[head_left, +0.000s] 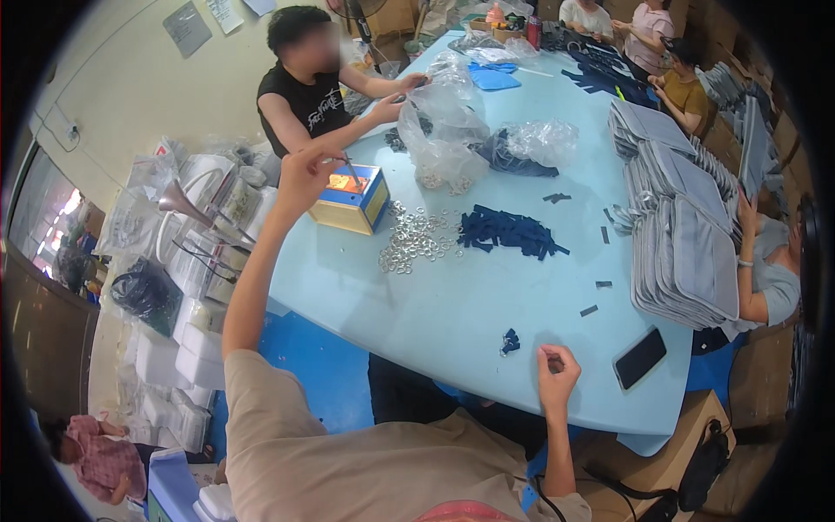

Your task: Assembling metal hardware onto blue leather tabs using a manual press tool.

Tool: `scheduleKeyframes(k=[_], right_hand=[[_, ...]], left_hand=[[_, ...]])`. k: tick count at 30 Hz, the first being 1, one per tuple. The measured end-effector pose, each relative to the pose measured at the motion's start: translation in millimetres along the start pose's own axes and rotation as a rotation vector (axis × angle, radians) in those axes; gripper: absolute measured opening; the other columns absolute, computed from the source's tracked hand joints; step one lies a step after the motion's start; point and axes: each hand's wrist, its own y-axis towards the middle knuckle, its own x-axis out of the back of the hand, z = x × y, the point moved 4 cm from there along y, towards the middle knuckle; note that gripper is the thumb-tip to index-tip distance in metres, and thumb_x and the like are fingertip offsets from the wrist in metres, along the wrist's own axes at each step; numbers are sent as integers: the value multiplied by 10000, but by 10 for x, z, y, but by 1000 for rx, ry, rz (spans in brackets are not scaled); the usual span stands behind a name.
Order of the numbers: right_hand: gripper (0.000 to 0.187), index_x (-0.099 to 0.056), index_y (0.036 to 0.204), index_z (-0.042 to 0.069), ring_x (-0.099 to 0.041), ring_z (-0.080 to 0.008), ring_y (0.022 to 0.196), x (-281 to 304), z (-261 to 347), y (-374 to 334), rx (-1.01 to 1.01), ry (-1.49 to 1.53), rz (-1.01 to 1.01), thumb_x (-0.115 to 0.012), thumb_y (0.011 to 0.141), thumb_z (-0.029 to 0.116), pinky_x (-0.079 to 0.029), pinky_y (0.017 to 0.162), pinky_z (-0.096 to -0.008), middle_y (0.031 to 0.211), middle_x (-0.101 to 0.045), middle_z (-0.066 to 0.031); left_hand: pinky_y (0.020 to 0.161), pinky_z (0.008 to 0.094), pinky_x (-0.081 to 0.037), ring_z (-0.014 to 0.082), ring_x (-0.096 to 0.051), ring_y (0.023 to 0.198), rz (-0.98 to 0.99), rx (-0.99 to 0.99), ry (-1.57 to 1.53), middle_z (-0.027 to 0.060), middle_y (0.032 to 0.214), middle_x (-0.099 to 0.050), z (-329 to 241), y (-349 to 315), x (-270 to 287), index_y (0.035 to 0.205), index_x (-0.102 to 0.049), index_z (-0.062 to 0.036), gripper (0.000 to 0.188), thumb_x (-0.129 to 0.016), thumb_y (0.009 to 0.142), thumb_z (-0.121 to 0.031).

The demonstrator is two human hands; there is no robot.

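Note:
My left hand point(304, 180) is raised over the table's left side, its thumb and fingers pinched together. Its fingertips are beside a thin grey metal piece point(352, 172) that rises from a small wooden box point(348, 211) with an orange and blue top; I cannot make out what is in the pinch. Close to the near table edge is my right hand point(557, 376), its fingers curled closed, their contents hidden. Left of it lies a small bunch of navy strap pieces with metal rings point(510, 342). Loose metal rings point(417, 244) are spread beside a heap of navy straps point(509, 232).
A black phone point(639, 358) lies right of my right hand. Stacked grey fabric panels point(683, 252) line the table's right side. Clear plastic bags point(445, 130) stand beyond the rings. A co-worker point(304, 87) sits at the far left; several other people are around the table.

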Motion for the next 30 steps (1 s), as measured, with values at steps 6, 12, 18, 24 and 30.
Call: scheduleKeyframes(k=[6,12,18,24,30], right_hand=[[58,-723,936,-16,-671,-134,817,-176,181,-17,26,29,52,-739,889,13,-539,718,-267,877,-704,-72],[79,-725,939,-13,-682,-145,783,-488,1088,-20,202,233,206,-735,867,-44,-539,721,-270,857,-702,-91],[134,-704,1004,-1,-693,-146,857,-451,1433,-40,148,389,256,-733,878,-35,-543,800,-273,953,-704,-86],[191,-683,1055,5,-686,-157,975,-456,1489,-179,155,478,272,-742,876,-30,-564,873,-301,1022,-690,-96],[189,-681,1027,-8,-695,-152,920,-434,1384,-258,172,496,222,-748,860,-68,-554,848,-279,985,-689,-90]], left_hand=[[608,228,-522,82,-677,790,52,408,-716,81,951,-758,-745,-769,-475,1053,-706,13,165,-754,895,5],[550,219,-476,85,-633,720,110,555,-1155,123,960,-755,-1464,-1443,-1026,1002,-713,-13,151,-780,867,-7],[519,206,-438,74,-631,729,149,604,-1202,111,955,-759,-1896,-1787,-1274,998,-716,-26,146,-771,867,8],[506,193,-398,45,-591,678,235,603,-1184,91,942,-763,-2153,-1939,-1332,1000,-712,-13,140,-771,876,12],[560,184,-397,20,-563,670,149,455,-1112,93,973,-767,-2256,-2038,-1395,1001,-701,-4,154,-776,870,26]])
